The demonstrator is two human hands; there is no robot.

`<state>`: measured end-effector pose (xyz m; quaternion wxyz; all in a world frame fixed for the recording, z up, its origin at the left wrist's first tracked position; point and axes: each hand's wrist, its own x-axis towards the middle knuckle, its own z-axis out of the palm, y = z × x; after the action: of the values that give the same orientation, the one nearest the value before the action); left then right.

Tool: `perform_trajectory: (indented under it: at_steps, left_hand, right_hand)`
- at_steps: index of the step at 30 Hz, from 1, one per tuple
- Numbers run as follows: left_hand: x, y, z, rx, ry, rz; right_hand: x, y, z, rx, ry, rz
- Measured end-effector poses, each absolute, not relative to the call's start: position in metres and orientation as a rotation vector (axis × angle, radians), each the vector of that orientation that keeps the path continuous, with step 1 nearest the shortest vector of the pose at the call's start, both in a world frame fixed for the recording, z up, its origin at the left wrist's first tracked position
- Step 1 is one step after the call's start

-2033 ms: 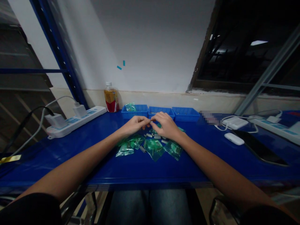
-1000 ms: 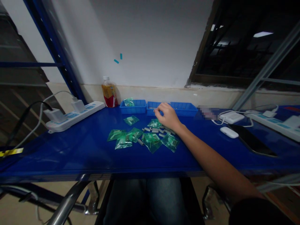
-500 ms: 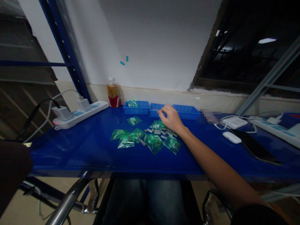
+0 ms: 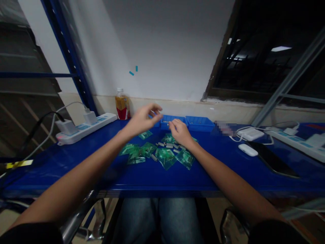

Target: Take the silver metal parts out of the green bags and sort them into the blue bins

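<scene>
Several green plastic bags (image 4: 165, 158) holding small metal parts lie on the blue table (image 4: 157, 179), with loose grey metal pieces (image 4: 169, 145) among them. One bag (image 4: 145, 135) lies apart, nearer the bins. My right hand (image 4: 179, 133) rests over the far side of the pile and pinches a small metal part (image 4: 166, 122) in front of the middle blue bin (image 4: 175, 118). My left hand (image 4: 142, 119) hovers above the table by the left bin, fingers loosely apart, holding nothing, and hides most of that bin.
A third blue bin (image 4: 200, 122) stands at the right of the row. A drink bottle (image 4: 122, 107) and a white power strip (image 4: 85, 127) are at the back left. A white charger (image 4: 250, 133), a white case (image 4: 247, 149), a dark phone (image 4: 278, 160) and another power strip (image 4: 301, 141) lie at the right.
My left hand let go, left the view, and has come back raised near the bins. A single bag now lies apart by the bins. My right hand stayed at the middle bin.
</scene>
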<state>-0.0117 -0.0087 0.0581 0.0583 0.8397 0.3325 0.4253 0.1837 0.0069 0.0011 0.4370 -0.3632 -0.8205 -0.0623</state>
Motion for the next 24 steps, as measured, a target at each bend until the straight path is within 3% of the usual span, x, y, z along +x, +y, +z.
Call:
perform_trajectory:
  at_steps: [3,7,24]
  left_hand:
    - [0.009,-0.008,0.036,2.642,0.906,1.173]
    - [0.017,-0.007,0.019,2.55,0.987,1.316]
    - [0.005,-0.017,0.013,2.546,1.112,1.227]
  right_hand:
    - [0.181,0.008,-0.001,-0.918,-2.01,-0.112]
    - [0.179,0.007,-0.001,-0.939,-1.972,-0.031]
    - [0.17,-0.001,-0.005,-0.908,-2.034,0.014]
